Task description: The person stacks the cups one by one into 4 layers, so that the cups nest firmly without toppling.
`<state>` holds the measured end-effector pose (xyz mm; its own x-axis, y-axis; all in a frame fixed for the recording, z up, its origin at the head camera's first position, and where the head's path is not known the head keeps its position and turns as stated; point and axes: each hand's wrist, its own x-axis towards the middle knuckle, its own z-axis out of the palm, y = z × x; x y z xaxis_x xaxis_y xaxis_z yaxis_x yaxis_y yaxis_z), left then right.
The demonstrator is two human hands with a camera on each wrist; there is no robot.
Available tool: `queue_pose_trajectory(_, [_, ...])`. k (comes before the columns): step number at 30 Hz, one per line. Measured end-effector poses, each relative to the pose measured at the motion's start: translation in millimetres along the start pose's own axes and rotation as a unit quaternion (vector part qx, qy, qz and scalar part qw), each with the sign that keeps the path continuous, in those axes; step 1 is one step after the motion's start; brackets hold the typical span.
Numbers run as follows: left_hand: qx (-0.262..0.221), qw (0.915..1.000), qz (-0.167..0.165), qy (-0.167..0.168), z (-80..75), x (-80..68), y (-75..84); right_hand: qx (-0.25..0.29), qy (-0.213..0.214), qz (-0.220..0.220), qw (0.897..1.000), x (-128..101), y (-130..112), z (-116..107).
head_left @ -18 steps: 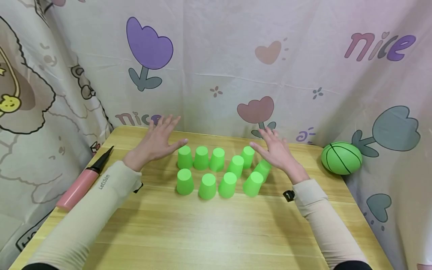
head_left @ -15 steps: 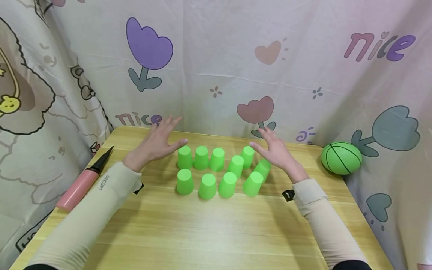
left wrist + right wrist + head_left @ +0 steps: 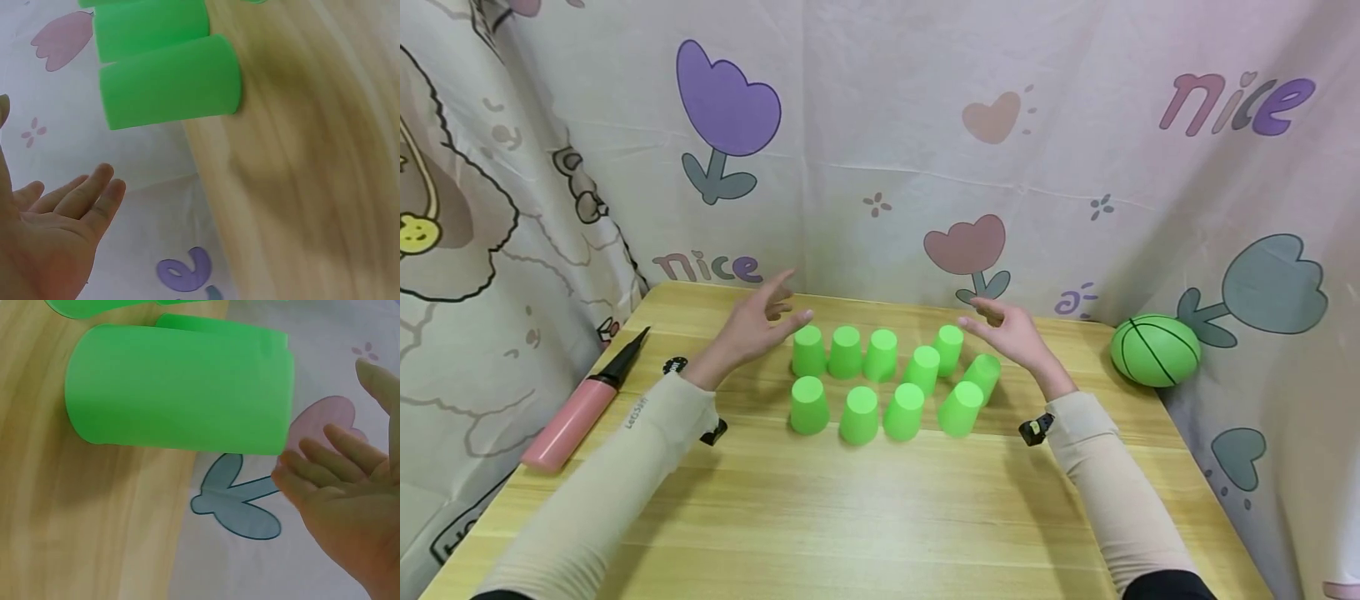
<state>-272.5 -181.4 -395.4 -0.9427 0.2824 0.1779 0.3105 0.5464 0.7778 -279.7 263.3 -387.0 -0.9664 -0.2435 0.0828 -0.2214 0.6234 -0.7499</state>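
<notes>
Several bright green plastic cups stand upside down on the wooden table [image 3: 865, 517]. They form a front row with a front-left cup [image 3: 809, 407] at its end, and an uneven back group. My left hand [image 3: 752, 329] hovers beside the back-left cup [image 3: 808, 352], its thumb over that cup's top in the head view. Opposite it, my right hand [image 3: 1011, 337] hangs near the back-right cup [image 3: 949, 350]. Both hands hold nothing, thumbs apart from loosely bent fingers. In the wrist views, a gap shows between the left fingers [image 3: 94, 194] and the nearest cup [image 3: 172, 81]; the right fingers [image 3: 312, 469] are close to a cup's base [image 3: 181, 387].
A pink hand pump [image 3: 576, 412] with a black nozzle lies at the table's left edge. At the right edge sits a green ball [image 3: 1156, 350] with black lines. A printed curtain [image 3: 850, 108] hangs behind the table. A small black disc [image 3: 675, 365] shows beside my left wrist.
Both hands have gone from spread, raised fingers to loosely bent ones, the wrists turning a little. The cups stay where they were on the table.
</notes>
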Motion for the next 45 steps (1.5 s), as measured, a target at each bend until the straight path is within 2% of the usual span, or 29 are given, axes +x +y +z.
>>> queue_pose_trajectory(3, [-0.021,0.9997,-0.006,0.007,2.8,-1.4,-7.0,0.026,-0.008,0.001,1.0,1.3,4.9,2.4])
queue_pose_trajectory(8, [-0.029,0.9995,-0.008,0.006,9.3,-4.2,-17.9,0.05,-0.023,0.009,0.998,3.7,11.5,7.6])
queue_pose_trajectory(17, [-0.039,0.999,-0.016,-0.018,23.9,-10.8,-24.7,0.039,-0.062,0.003,0.997,7.9,18.1,18.0])
queue_pose_trajectory(25, [-0.042,0.9987,-0.005,-0.027,31.7,-12.5,-34.8,0.029,-0.067,0.002,0.997,7.1,17.2,24.6])
queue_pose_trajectory(38, [-0.022,0.9991,0.008,-0.034,33.6,-13.8,-34.9,0.021,-0.068,0.001,0.997,6.2,19.5,29.1])
queue_pose_trajectory(45, [-0.013,0.9995,0.002,-0.029,33.2,-10.3,-31.9,0.009,-0.066,-0.002,0.998,6.0,18.7,29.4])
